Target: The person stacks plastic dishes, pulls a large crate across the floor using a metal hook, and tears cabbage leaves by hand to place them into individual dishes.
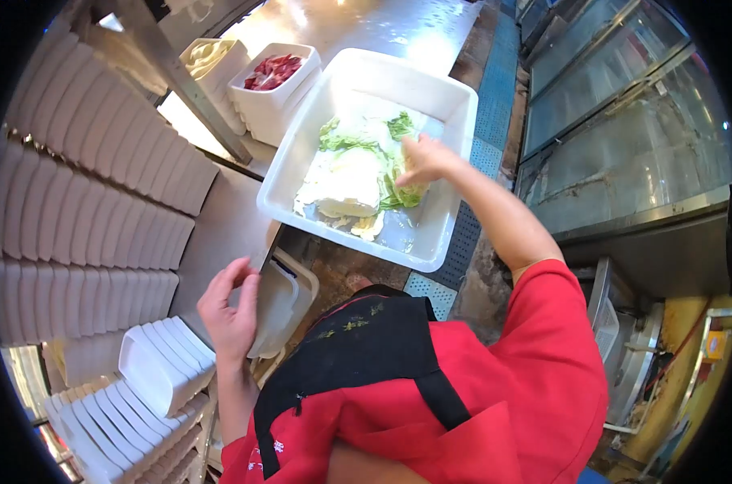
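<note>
Nearest the camera is one person's body seen from above, in a red top (495, 379) and a black apron (342, 343) with small gold motifs. On the right stands one large unit with sliding-style glass panels (608, 161), smeared and reflecting light. One metal table (374, 20) runs along the far side and the left, wet-looking and glaring under the lamps; beyond its edge, a strip of blue perforated matting (495, 81) crosses a stained floor. At left, white containers (100, 185) lie nested in three long rows, with more below (too many to count reliably). In the centre, one big white rectangular tub (398, 68) sits partly on the table, its near end jutting over the floor. Two smaller white containers stand beyond its left side: one with red pieces (273, 73), one with pale pieces (207, 58). Inside the tub, at its middle, lie one pale chunk of cabbage (350, 184) and loose green leaves (406, 189), uncounted. The two hands are well apart. The right hand (425, 159) is over the leaves, fingers spread (I cannot tell whether they touch). The left hand (230, 302), loosely curled and holding nothing visible, is outside the tub, near the table's edge.
</note>
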